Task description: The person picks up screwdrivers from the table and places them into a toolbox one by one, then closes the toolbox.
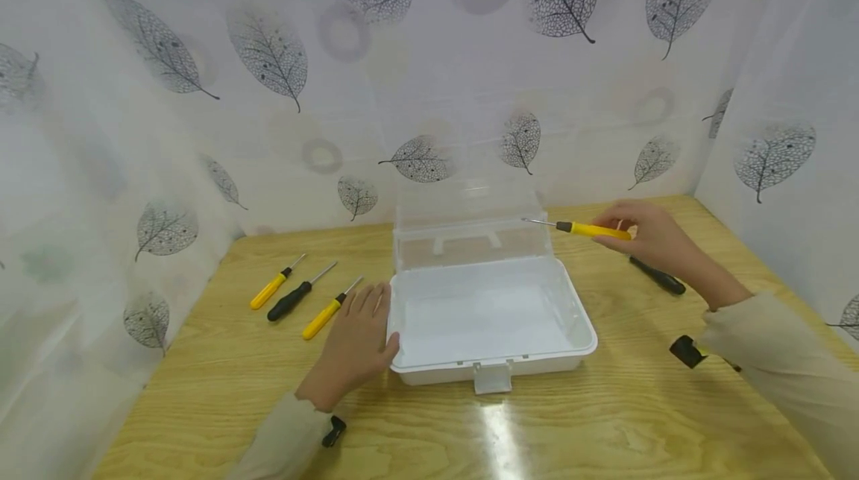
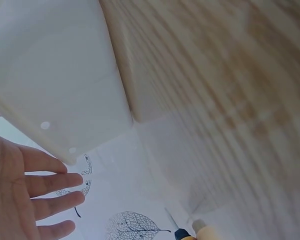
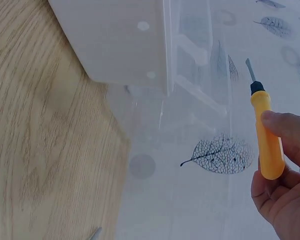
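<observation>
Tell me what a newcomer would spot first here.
Probably the open white box, lower middle of the head view, its clear lid raised behind it. Next, the yellow screwdriver in the right hand, by the lid's right edge. Then three screwdrivers left of the box, near the left hand.

head view looks forward and down; nearer wrist views share the box [image 1: 443, 373].
</observation>
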Action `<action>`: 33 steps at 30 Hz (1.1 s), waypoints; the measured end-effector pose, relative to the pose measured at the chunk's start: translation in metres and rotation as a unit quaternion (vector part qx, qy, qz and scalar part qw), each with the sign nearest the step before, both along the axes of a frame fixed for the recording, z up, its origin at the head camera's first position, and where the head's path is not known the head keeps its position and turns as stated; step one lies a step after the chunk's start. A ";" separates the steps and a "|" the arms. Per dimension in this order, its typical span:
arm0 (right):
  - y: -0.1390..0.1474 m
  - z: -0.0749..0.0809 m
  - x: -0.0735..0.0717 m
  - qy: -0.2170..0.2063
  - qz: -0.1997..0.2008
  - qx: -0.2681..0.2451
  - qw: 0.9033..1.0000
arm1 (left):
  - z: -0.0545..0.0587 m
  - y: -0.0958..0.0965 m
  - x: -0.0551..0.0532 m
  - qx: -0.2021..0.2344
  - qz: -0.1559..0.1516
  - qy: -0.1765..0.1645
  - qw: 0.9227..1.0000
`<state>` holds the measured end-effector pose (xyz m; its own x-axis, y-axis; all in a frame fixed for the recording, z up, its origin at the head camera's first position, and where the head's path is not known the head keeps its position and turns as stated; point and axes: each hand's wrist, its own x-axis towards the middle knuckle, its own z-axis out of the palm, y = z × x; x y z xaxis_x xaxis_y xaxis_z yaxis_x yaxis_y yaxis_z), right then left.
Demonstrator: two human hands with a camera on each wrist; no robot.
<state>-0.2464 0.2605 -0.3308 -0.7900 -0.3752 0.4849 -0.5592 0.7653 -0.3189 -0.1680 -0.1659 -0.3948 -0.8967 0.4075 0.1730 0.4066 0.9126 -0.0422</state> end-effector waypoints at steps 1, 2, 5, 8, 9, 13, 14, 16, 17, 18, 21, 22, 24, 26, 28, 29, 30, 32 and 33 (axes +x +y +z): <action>-0.004 0.001 -0.001 0.000 0.010 -0.002 1.000 | 0.000 0.000 0.000 -0.001 0.001 0.002 1.000; -0.009 0.001 -0.001 -0.002 0.020 -0.003 1.000 | 0.000 0.001 0.000 -0.002 0.003 0.003 1.000; -0.021 0.001 -0.005 -0.008 0.052 -0.003 0.999 | 0.001 0.001 0.000 -0.003 0.007 0.006 1.000; -0.033 -0.001 -0.007 -0.017 0.072 0.000 0.997 | 0.003 0.002 0.001 0.001 0.008 0.006 1.000; -0.036 -0.003 -0.009 -0.020 0.078 0.001 0.997 | 0.003 0.002 0.001 0.001 0.009 0.004 1.000; -0.049 -0.005 -0.009 -0.055 0.090 0.004 0.994 | 0.004 0.003 0.001 0.005 0.013 0.002 1.000; -0.051 -0.006 -0.010 -0.065 0.091 0.007 0.994 | 0.004 0.003 0.001 0.006 0.014 0.002 1.000; -0.056 -0.007 -0.010 -0.084 0.094 0.013 0.992 | 0.004 0.004 0.001 0.007 0.017 0.004 1.000; -0.057 -0.009 -0.011 -0.091 0.096 0.016 0.991 | 0.004 0.004 0.001 0.007 0.018 0.004 1.000; -0.059 -0.011 -0.012 -0.095 0.101 0.018 0.990 | 0.004 0.005 0.001 0.007 0.020 0.003 1.000; -0.063 -0.016 -0.014 -0.106 0.111 0.021 0.988 | 0.004 0.006 0.001 0.007 0.021 0.003 1.000; -0.064 -0.018 -0.015 -0.108 0.113 0.022 0.987 | 0.004 0.006 0.001 0.007 0.021 0.002 1.000; -0.066 -0.022 -0.016 -0.106 0.118 0.024 0.987 | 0.003 0.005 0.002 0.007 0.018 -0.002 1.000; -0.067 -0.025 -0.017 -0.103 0.117 0.025 0.988 | 0.002 0.004 0.002 0.009 0.013 -0.005 1.000; -0.069 -0.027 -0.018 -0.096 0.116 0.026 0.988 | 0.001 0.003 0.001 0.008 0.007 -0.007 1.000; -0.070 -0.027 -0.018 -0.095 0.117 0.026 0.988 | 0.000 0.002 0.001 0.008 0.003 -0.006 1.000; -0.071 -0.027 -0.018 -0.093 0.118 0.026 0.988 | -0.001 0.001 0.001 0.006 -0.001 -0.004 1.000; -0.073 -0.026 -0.018 -0.095 0.119 0.025 0.988 | -0.002 -0.001 0.001 0.002 -0.009 0.001 1.000; -0.074 -0.026 -0.018 -0.096 0.120 0.026 0.988 | -0.003 -0.001 0.001 -0.001 -0.013 0.003 1.000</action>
<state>-0.2648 0.1866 -0.3568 -0.7508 -0.5834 0.3099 -0.6596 0.6361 -0.4004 -0.1665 -0.1671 -0.3973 -0.8850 0.4303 0.1779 0.4292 0.9020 -0.0465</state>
